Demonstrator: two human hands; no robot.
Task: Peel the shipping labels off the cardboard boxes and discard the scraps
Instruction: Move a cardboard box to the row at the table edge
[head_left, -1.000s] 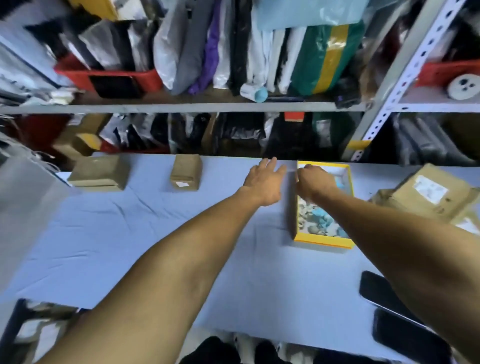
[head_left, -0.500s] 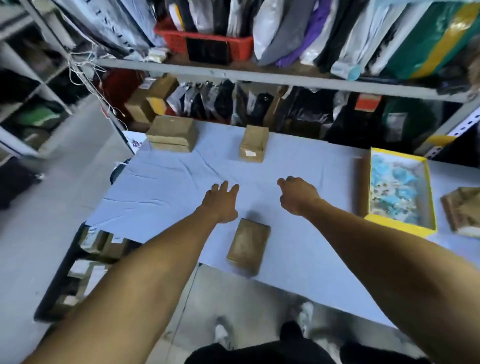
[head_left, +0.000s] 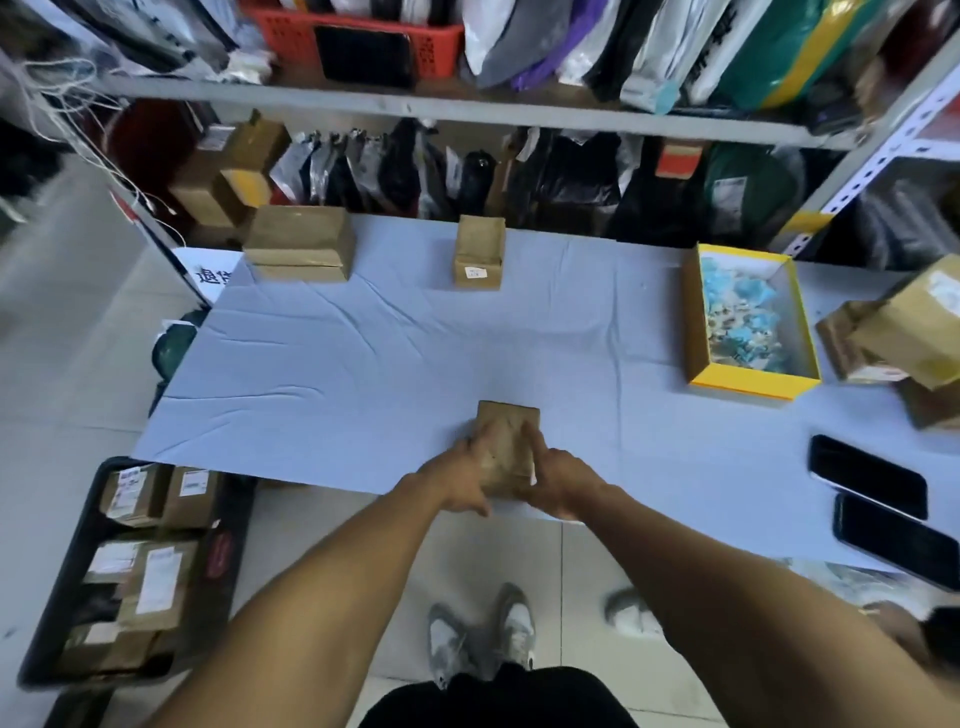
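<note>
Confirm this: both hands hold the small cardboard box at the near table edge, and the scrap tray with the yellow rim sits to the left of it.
Wrong in one respect. The head view shows the tray to the right of the box, not left. The left hand and right hand do hold it at the near table edge.

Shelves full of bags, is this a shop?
More likely a parcel packing or returns room. The shelves hold bagged goods, labelled boxes fill a crate on the floor, and both hands hold a cardboard box.

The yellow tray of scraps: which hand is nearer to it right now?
Right. The right hand grips the small box on the side facing the yellow tray; the left hand grips its far side.
</note>
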